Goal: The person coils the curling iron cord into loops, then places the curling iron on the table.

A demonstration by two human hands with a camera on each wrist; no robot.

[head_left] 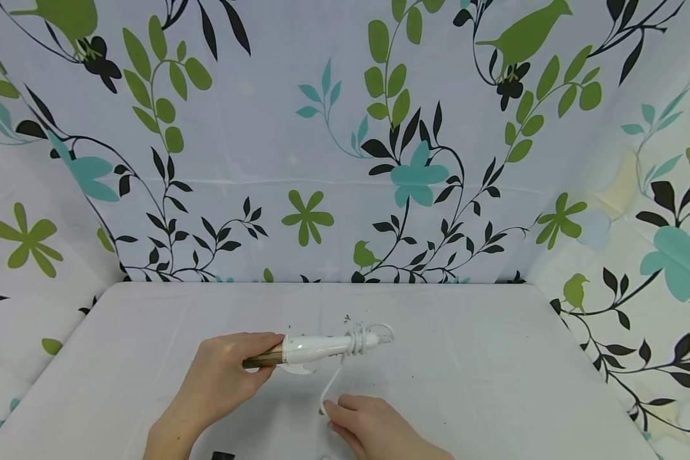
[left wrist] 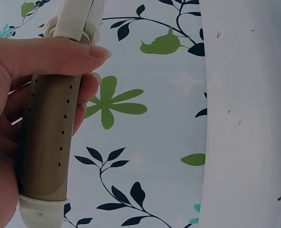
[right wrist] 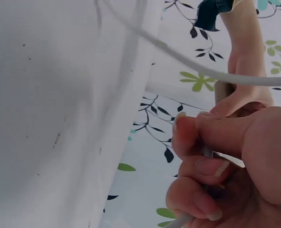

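A white curling iron (head_left: 310, 349) with a brownish-gold barrel is held sideways over the table. My left hand (head_left: 224, 370) grips it by the barrel (left wrist: 50, 128), which shows rows of small dark holes and a pale end cap in the left wrist view. Several turns of white cord (head_left: 356, 342) are wound round the far end of the handle. From those turns a loose length (head_left: 330, 381) runs down to my right hand (head_left: 374, 421), which pinches it between thumb and fingers. In the right wrist view the cord (right wrist: 188, 61) also arcs above the curled fingers (right wrist: 192, 194).
The white tabletop (head_left: 466, 370) carries scattered small dark specks. Behind and at both sides hangs a cloth (head_left: 264, 128) printed with leaves, birds and flowers. A small black piece (head_left: 223, 455) shows at the bottom edge of the head view.
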